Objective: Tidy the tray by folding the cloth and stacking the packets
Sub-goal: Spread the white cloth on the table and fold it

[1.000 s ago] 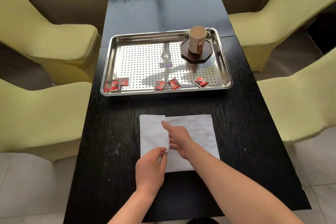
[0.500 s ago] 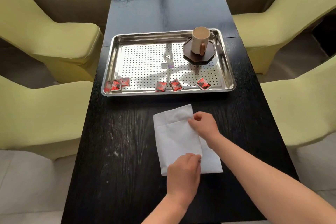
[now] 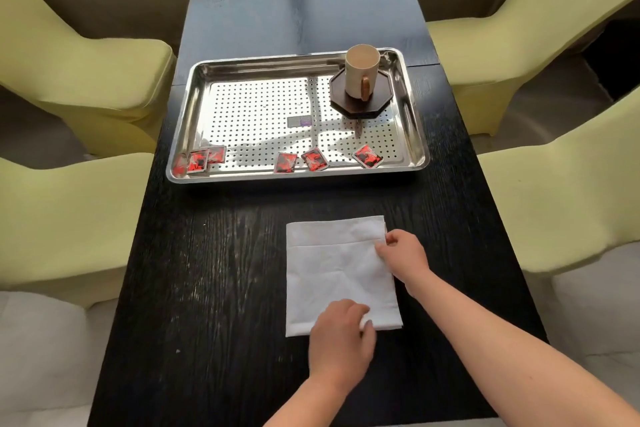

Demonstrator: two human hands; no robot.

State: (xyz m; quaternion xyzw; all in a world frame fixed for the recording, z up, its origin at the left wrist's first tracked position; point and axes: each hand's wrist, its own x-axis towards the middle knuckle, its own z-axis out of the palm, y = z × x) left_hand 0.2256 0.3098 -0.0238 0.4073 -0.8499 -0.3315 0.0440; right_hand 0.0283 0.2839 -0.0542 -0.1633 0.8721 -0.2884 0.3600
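**Cloth fold in hand, packets not yet stacked**

The white cloth is laid on the black desk, near the front edge and well apart from the tray, and is seen doubled over, with a fold line across its far part. Its far right corner is pinched by the right hand; its near edge is gripped by the left hand, fingers curled over the layers. The folding step is judged to be under way, with one fold made and the edges being squared. A further fold is likely called for next: the pinched edges would need to be carried across and aligned, then pressed flat.

Beyond the cloth, the steel tray is set across the desk. Red packets are scattered loose along its near edge, some overlapping at the left, none properly stacked. A mug is stood on a dark coaster in the far right corner. Pale green chairs are ranged on both sides.
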